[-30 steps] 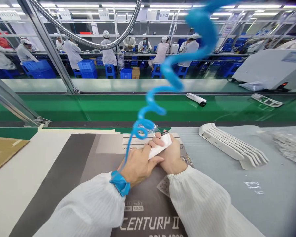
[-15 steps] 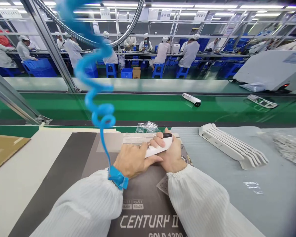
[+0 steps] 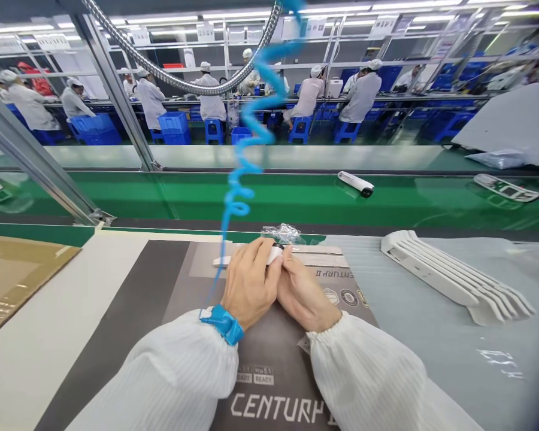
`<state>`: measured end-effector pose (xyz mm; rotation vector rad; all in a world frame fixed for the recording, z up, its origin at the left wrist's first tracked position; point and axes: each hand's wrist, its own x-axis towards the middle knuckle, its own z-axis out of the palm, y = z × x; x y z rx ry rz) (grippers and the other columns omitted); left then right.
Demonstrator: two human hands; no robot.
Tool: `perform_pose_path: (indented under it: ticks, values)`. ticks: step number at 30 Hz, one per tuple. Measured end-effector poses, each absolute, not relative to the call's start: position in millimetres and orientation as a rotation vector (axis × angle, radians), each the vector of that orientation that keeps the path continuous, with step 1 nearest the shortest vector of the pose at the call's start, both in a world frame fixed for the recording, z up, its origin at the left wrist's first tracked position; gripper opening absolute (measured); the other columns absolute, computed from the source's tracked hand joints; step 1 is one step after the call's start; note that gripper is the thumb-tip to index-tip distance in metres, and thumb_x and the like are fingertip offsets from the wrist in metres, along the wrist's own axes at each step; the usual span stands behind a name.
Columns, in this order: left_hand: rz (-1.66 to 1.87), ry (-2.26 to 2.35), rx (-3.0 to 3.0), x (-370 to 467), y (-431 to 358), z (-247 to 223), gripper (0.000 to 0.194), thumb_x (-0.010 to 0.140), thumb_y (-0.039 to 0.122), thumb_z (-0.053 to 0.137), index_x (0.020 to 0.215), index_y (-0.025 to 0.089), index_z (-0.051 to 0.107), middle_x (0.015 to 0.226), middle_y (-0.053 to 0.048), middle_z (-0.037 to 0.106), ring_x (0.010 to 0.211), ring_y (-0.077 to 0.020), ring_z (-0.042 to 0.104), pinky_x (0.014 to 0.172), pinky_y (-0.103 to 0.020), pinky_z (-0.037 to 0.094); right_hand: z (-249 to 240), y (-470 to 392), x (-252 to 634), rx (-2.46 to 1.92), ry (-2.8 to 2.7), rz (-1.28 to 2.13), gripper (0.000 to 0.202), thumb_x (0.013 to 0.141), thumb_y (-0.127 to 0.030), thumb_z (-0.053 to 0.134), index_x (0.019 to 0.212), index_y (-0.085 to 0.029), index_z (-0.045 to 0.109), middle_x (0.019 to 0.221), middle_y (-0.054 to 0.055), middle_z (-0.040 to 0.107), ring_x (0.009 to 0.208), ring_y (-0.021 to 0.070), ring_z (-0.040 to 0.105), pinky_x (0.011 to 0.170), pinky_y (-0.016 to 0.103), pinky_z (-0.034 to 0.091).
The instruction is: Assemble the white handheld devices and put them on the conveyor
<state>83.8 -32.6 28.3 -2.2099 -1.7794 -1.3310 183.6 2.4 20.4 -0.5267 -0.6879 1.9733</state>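
A slim white handheld device [image 3: 275, 254] with a black end lies across my two hands, above the dark printed cardboard [image 3: 269, 341]. My left hand [image 3: 250, 281] is wrapped over it from above, palm down, hiding its middle; its narrow white tail shows left of the fingers. At the black end, my right hand [image 3: 303, 293] closes on the device with thumb and fingers, touching the left hand's fingertips. A blue wrist strap [image 3: 223, 325] with a coiled cord circles my left wrist. Crumpled clear plastic [image 3: 282, 233] lies just beyond the hands.
Several white plastic shells [image 3: 449, 272] lie nested on the grey foam sheet [image 3: 413, 335] at right. Beyond is a green conveyor belt [image 3: 197, 194] carrying another white device [image 3: 356, 183] and an open shell [image 3: 506, 187]. The blue coiled cord [image 3: 256, 120] hangs in front; a metal post stands left.
My left hand has moved up over the device and now covers most of it. The device has turned flatter, its tail pointing left. The camera view has shifted left.
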Motion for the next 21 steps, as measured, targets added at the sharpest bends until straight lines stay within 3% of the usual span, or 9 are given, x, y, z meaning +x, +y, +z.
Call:
perform_pose_path:
  ticks: [3, 8, 11, 13, 15, 17, 21]
  values:
    - [-1.368, -1.746, -2.236, 86, -31, 29, 0.028, 0.099, 0.028, 0.042, 0.121, 0.019, 0.057, 0.123, -0.010, 0.065, 0.114, -0.0232, 0.059, 0.098, -0.039, 0.044, 21, 3, 185, -0.540, -0.696, 1.936, 0.022, 0.077, -0.040, 0.077, 0.087, -0.022, 0.071, 0.104, 0.004, 0.072, 0.120, 0.0233, 0.057, 0.108, 0.039, 0.045]
    - [-1.257, -2.014, -2.399, 61, -25, 35, 0.039, 0.095, 0.042, 0.051, 0.130, 0.025, 0.053, 0.126, -0.007, 0.066, 0.113, -0.0242, 0.061, 0.097, -0.040, 0.046, 18, 13, 189, -0.567, -0.711, 1.933, 0.037, 0.086, -0.054, 0.065, 0.099, -0.020, 0.070, 0.111, 0.006, 0.071, 0.120, 0.0223, 0.058, 0.107, 0.037, 0.045]
    - [-1.171, -2.482, -2.434, 30, -21, 41, 0.038, 0.090, 0.049, 0.054, 0.116, 0.021, 0.061, 0.097, -0.007, 0.073, 0.082, -0.0217, 0.068, 0.074, -0.035, 0.052, 11, 20, 194, -0.633, -0.684, 1.893, 0.040, 0.085, -0.056, 0.064, 0.102, -0.020, 0.069, 0.120, 0.007, 0.069, 0.118, 0.0219, 0.060, 0.107, 0.037, 0.045]
    - [-1.278, -2.777, -2.272, 7, -14, 47, 0.038, 0.090, 0.051, 0.051, 0.102, 0.017, 0.064, 0.074, -0.005, 0.071, 0.058, -0.0171, 0.062, 0.056, -0.029, 0.048, 8, 23, 196, -0.685, -0.660, 1.901, 0.037, 0.083, -0.052, 0.069, 0.103, -0.021, 0.068, 0.126, 0.007, 0.067, 0.114, 0.0216, 0.063, 0.106, 0.038, 0.046]
    - [-1.346, -2.873, -2.015, -15, 0, 55, 0.034, 0.091, 0.048, 0.048, 0.098, 0.017, 0.063, 0.069, -0.004, 0.068, 0.051, -0.0143, 0.057, 0.049, -0.026, 0.043, 7, 24, 196, -0.712, -0.650, 1.914, 0.034, 0.081, -0.046, 0.073, 0.103, -0.021, 0.068, 0.128, 0.008, 0.066, 0.107, 0.0207, 0.066, 0.105, 0.040, 0.047]
    - [-1.325, -2.841, -1.848, -34, 20, 61, 0.027, 0.093, 0.037, 0.047, 0.109, 0.018, 0.059, 0.075, -0.004, 0.069, 0.057, -0.0143, 0.059, 0.054, -0.026, 0.044, 7, 24, 196, -0.715, -0.653, 1.914, 0.030, 0.080, -0.040, 0.075, 0.102, -0.020, 0.068, 0.127, 0.008, 0.066, 0.101, 0.0193, 0.068, 0.103, 0.040, 0.047]
    - [-1.123, -2.792, -1.605, -59, 61, 67, 0.036, 0.093, 0.019, 0.045, 0.128, 0.015, 0.051, 0.095, -0.006, 0.068, 0.085, -0.0200, 0.065, 0.078, -0.036, 0.049, 11, 23, 195, -0.735, -0.633, 1.913, 0.027, 0.079, -0.035, 0.077, 0.101, -0.020, 0.069, 0.126, 0.007, 0.067, 0.099, 0.0178, 0.068, 0.102, 0.038, 0.047]
